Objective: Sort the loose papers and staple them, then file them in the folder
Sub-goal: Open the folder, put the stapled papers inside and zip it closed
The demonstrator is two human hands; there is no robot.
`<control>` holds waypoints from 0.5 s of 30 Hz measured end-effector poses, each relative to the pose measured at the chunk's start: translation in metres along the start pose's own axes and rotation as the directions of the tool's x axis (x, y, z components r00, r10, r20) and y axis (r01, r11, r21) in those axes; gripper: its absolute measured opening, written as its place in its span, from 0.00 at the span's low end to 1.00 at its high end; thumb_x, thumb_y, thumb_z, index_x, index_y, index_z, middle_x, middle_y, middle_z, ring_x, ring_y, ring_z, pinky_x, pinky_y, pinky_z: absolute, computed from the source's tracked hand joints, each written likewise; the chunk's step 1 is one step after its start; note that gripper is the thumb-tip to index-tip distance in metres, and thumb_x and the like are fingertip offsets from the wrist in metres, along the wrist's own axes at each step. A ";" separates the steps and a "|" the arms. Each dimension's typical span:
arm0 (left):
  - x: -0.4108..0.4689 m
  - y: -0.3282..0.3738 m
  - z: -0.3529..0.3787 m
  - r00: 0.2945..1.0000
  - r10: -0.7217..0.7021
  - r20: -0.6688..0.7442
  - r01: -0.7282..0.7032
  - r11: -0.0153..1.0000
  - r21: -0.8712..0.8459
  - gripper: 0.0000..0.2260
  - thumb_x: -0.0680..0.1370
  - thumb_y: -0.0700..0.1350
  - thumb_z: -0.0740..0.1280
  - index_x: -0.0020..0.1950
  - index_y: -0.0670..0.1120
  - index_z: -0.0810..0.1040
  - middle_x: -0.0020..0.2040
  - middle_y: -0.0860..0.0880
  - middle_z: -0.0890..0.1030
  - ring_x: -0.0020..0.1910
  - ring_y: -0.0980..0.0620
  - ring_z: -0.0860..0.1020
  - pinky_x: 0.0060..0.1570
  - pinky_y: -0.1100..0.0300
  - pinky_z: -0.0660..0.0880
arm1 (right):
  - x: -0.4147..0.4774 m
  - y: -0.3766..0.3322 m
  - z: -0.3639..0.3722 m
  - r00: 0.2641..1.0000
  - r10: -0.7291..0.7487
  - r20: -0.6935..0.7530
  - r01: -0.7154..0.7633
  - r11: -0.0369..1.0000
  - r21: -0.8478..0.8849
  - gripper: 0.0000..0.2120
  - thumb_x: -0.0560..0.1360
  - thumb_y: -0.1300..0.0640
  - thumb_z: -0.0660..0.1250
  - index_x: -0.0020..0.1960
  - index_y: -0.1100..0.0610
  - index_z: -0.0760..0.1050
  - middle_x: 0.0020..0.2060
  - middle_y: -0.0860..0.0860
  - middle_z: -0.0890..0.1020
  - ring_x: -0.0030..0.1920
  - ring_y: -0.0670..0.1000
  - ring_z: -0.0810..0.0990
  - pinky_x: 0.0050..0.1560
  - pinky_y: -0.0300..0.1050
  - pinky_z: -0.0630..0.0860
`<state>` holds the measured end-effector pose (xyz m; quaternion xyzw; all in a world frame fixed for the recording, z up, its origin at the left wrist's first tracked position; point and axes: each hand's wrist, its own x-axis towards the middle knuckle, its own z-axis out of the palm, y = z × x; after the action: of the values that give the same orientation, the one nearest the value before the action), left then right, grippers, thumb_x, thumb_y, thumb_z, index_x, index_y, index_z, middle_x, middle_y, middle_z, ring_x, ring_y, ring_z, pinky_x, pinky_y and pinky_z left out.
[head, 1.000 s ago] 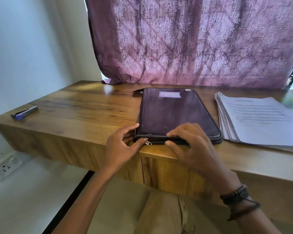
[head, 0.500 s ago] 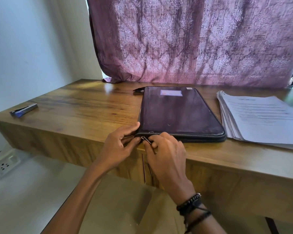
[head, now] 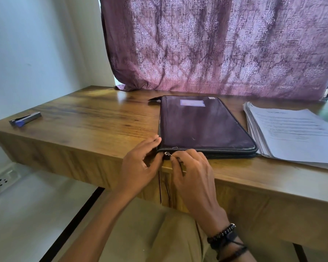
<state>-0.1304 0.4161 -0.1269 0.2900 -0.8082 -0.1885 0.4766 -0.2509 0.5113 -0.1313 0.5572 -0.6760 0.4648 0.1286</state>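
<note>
Two hands are seen on a dark folder. Its near corner is gripped by the left hand, its zip pull pinched by the right hand.

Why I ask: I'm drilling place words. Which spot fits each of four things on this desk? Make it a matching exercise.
Things:
1 stapler
2 zip folder
3 paper stack
4 zip pull

Places:
A pinched by the right hand
B far left of the desk
C right of the zip folder
D mid-desk, before the curtain

Pairs: 1-B, 2-D, 3-C, 4-A
</note>
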 end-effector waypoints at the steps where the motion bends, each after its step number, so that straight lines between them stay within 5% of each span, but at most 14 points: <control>1: -0.001 0.002 0.003 1.000 -0.009 -0.029 0.009 1.000 0.009 0.18 0.74 0.41 0.71 0.64 0.47 0.78 0.63 0.52 0.79 0.64 0.60 0.75 0.64 0.60 0.73 | 0.001 0.001 -0.001 1.000 -0.005 0.008 0.005 1.000 -0.003 0.05 0.78 0.57 0.65 0.46 0.54 0.79 0.40 0.48 0.78 0.40 0.49 0.75 0.40 0.48 0.75; 15: 0.002 0.002 -0.004 1.000 0.009 0.030 -0.009 1.000 -0.018 0.18 0.75 0.50 0.69 0.64 0.47 0.78 0.62 0.53 0.79 0.62 0.61 0.75 0.61 0.64 0.73 | 0.002 -0.002 -0.003 0.999 0.031 0.030 -0.031 0.999 -0.018 0.06 0.77 0.56 0.67 0.44 0.54 0.81 0.37 0.47 0.76 0.39 0.46 0.73 0.37 0.43 0.73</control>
<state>-0.1283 0.4163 -0.1223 0.2794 -0.8149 -0.1977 0.4678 -0.2507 0.5126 -0.1272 0.5526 -0.6903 0.4524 0.1160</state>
